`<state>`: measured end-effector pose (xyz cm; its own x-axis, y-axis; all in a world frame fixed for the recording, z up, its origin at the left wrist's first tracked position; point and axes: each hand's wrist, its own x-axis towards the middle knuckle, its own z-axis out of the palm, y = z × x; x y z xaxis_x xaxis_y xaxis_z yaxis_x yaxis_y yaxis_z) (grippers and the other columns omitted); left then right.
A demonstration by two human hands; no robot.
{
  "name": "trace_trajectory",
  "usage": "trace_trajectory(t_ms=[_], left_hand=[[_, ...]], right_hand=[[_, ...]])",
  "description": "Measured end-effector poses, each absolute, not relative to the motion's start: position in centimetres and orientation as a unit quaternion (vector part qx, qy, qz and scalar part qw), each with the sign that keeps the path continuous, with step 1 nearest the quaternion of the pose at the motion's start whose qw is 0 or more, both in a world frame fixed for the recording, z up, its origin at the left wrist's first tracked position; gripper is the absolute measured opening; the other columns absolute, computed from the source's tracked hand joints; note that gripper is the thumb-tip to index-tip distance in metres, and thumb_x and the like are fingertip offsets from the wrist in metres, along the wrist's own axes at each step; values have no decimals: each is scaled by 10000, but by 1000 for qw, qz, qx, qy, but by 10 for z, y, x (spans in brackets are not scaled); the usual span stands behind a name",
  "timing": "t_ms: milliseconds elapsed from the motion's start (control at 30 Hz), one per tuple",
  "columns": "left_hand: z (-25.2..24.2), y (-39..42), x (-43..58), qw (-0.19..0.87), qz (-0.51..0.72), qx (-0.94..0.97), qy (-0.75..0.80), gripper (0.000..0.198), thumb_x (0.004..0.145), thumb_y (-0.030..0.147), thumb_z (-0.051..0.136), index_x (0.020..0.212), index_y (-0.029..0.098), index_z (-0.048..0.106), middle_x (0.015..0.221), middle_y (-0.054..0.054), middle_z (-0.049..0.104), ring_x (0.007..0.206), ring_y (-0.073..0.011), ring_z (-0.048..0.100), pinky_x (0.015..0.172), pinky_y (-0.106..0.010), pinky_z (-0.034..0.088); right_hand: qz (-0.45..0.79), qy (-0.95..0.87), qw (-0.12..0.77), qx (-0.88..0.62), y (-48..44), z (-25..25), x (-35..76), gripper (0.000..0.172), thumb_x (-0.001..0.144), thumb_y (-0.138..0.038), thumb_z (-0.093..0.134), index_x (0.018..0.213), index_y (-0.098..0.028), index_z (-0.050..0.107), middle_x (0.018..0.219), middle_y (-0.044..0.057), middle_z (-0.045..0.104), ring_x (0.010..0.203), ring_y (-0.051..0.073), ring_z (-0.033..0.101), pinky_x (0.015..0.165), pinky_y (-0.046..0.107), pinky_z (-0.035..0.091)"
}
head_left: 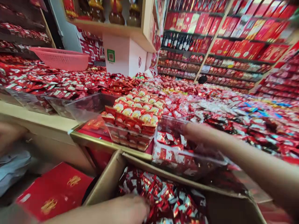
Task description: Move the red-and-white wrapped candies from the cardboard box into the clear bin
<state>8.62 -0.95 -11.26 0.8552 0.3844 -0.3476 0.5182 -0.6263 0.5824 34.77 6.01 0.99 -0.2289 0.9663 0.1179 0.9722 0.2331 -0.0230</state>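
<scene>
My left hand (136,207) reaches in from the bottom left, over the near part of an open cardboard box (102,184). It touches or hovers just above the red and white wrapped candies (167,194) heaped inside; its fingers are blurred and partly hidden. From the right edge my right forearm stretches to a clear plastic bin (174,159) behind the box, which holds similar red and white packets (171,137). Motion smears my right hand (193,133) at that bin's back edge, so its fingers and anything in them cannot be made out.
Beside the bin stands another, stacked with neat gold-and-red packets (137,113). Red gift bags (58,189) lie at lower left. A blurred hand (10,135), apparently another person's, shows at the left edge. A pink basket (62,59) rests on piled sweets; stocked shelves (207,37) line the back.
</scene>
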Motion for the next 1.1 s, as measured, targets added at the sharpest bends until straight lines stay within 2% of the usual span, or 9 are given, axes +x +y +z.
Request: trace_trajectory(t_ms=[133, 200, 300, 367, 500, 600, 733, 933, 1100], left_hand=[[-117, -10, 93, 228, -190, 922, 249, 314, 648, 110, 557, 957, 68, 591, 1023, -206, 565, 957, -312, 523, 799, -423, 424], [-117, -12, 98, 171, -250, 924, 233, 259, 636, 88, 541, 879, 51, 625, 895, -211, 614, 855, -316, 569, 724, -419, 457], [-115, -14, 105, 171, -284, 913, 236, 186, 597, 52, 552, 752, 60, 655, 734, -191, 642, 719, -312, 601, 637, -410, 476], [-114, -13, 106, 170, -285, 909, 253, 181, 584, 53, 559, 737, 61, 656, 711, -190, 643, 694, -309, 605, 622, -403, 476], [-119, -5, 112, 160, -235, 906, 312, 369, 598, 36, 518, 961, 42, 588, 926, -220, 605, 829, -311, 581, 686, -401, 458], [-131, 3, 120, 187, -206, 904, 325, 478, 586, 37, 528, 1062, 84, 535, 1014, -187, 581, 927, -289, 545, 743, -364, 440], [-140, 8, 125, 239, -204, 882, 352, 297, 598, 153, 589, 889, 114, 633, 853, -152, 637, 809, -277, 582, 670, -330, 447], [-105, 8, 123, 337, -111, 877, 323, 269, 719, 327, 509, 942, 217, 613, 820, -3, 649, 731, -155, 584, 608, -211, 422], [-98, 13, 121, 371, -97, 865, 323, 306, 810, 230, 365, 1074, 179, 513, 854, 1, 647, 692, -98, 590, 585, -173, 420]], right_hand=[[-47, -802, 114, -585, 5, 41, 324, 154, 735, -293, 514, 688, -183, 610, 625, 13, 593, 550, 112, 522, 538, 250, 370], [79, -810, 135, -565, -32, 37, 309, 164, 739, -321, 500, 640, -221, 584, 562, -10, 567, 471, 94, 488, 453, 219, 351], [279, -791, 38, -543, -73, -5, 296, 166, 755, -316, 482, 643, -245, 582, 615, 4, 596, 512, 115, 508, 460, 222, 367], [327, -765, 7, -555, -83, -46, 297, 120, 735, -271, 497, 690, -224, 598, 663, 15, 611, 572, 132, 528, 510, 225, 378], [347, -734, 3, -584, -75, -109, 308, 147, 749, -246, 452, 743, -195, 590, 659, 7, 604, 578, 121, 505, 504, 205, 349], [344, -737, -5, -582, -71, -125, 311, 143, 743, -245, 451, 710, -187, 577, 611, 0, 586, 537, 112, 478, 470, 197, 314], [350, -740, 0, -574, -74, -129, 307, 116, 723, -244, 473, 741, -195, 577, 661, 6, 601, 575, 122, 498, 501, 200, 333], [383, -701, 138, -586, -77, -125, 296, 236, 735, -304, 500, 930, -180, 549, 855, 47, 612, 752, 168, 540, 645, 238, 393], [503, -624, 138, -582, -76, -121, 296, 188, 786, -323, 426, 723, -164, 504, 610, 2, 568, 544, 117, 501, 472, 197, 354]])
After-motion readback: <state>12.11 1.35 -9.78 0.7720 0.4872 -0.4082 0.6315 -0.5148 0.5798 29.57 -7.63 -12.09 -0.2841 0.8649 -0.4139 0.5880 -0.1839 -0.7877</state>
